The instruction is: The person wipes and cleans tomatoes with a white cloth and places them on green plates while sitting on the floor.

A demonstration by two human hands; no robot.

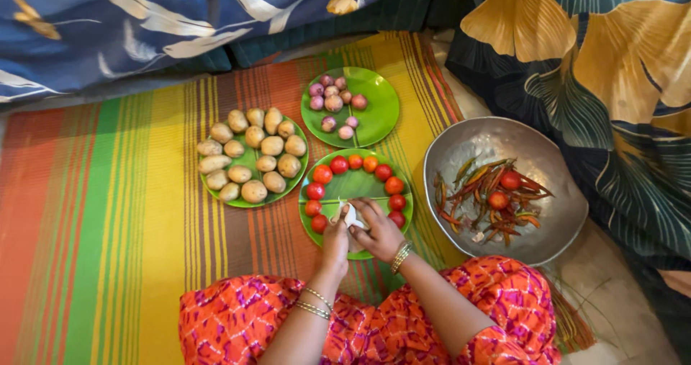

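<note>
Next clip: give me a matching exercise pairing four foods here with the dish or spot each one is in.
Things:
1. potatoes
2. onions
3. tomatoes
4. chillies

Places:
A. metal bowl on the right
B. green plate nearest the hands
C. far green plate
D. left green plate

Pairs: 1-D, 2-C, 3-B, 4-A
</note>
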